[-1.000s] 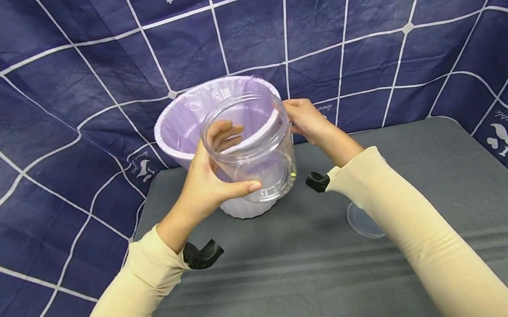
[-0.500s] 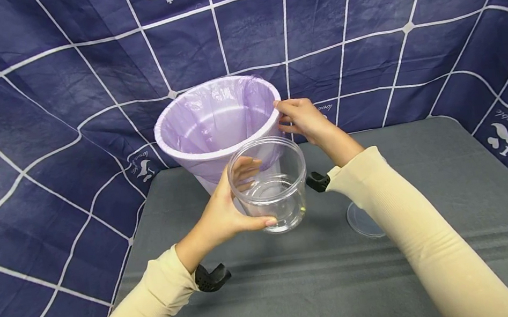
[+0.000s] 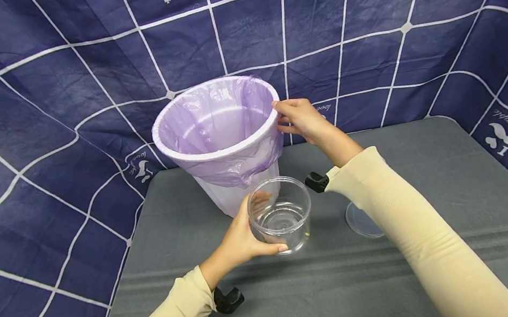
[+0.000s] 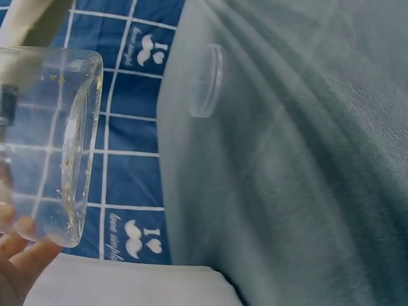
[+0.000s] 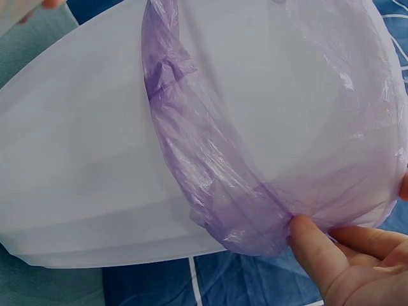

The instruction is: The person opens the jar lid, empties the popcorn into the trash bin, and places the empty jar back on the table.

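A clear plastic jar (image 3: 281, 214) stands upright and empty just above or on the grey table (image 3: 430, 166), in front of a white bin. My left hand (image 3: 246, 238) grips the jar's side, thumb in front; the left wrist view shows the jar (image 4: 51, 140) with small crumbs inside. The white bin (image 3: 221, 130), lined with a purple bag (image 5: 210, 172), stands at the table's back. My right hand (image 3: 299, 117) holds the bin's right rim; in the right wrist view its thumb (image 5: 312, 245) presses on the folded bag edge.
A clear round lid (image 3: 362, 220) lies flat on the table to the right of the jar, partly behind my right forearm; the lid (image 4: 205, 83) also shows near the table's edge. A dark blue cloth with white grid lines (image 3: 359, 3) hangs behind and around the table.
My left hand has brought the jar down and toward me, from tilted at the bin's mouth to upright low at the table. The right hand stays on the bin's rim.
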The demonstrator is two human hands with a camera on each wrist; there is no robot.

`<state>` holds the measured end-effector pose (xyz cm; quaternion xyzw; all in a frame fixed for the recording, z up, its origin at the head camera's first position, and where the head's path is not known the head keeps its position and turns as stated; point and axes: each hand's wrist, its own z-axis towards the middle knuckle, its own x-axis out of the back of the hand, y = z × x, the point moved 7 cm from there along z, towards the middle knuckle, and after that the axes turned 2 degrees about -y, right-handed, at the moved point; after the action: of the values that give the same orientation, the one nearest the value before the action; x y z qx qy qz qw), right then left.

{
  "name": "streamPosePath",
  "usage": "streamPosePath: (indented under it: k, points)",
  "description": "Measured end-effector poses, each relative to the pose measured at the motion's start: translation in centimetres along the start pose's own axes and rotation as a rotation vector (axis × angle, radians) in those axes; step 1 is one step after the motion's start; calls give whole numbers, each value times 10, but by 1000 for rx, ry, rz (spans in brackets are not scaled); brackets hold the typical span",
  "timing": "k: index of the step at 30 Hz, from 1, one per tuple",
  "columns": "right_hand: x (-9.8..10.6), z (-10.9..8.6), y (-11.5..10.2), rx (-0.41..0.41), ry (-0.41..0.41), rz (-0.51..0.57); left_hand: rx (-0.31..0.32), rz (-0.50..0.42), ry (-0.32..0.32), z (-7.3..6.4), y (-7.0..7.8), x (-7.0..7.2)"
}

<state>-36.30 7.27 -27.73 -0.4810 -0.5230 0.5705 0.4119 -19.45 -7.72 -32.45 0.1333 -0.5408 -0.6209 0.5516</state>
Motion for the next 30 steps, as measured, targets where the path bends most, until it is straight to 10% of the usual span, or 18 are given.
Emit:
streamPosePath:
  k: [14, 22, 30]
  points:
    - [1, -1, -1, -12, 0, -15, 39, 57, 15, -7, -48, -21]
    - [1, 1, 0, -18, 10, -10, 142, -17, 8, -16, -109, -38]
    - [1, 1, 1, -25, 13, -3, 120, 28, -17, -22, -126, -48]
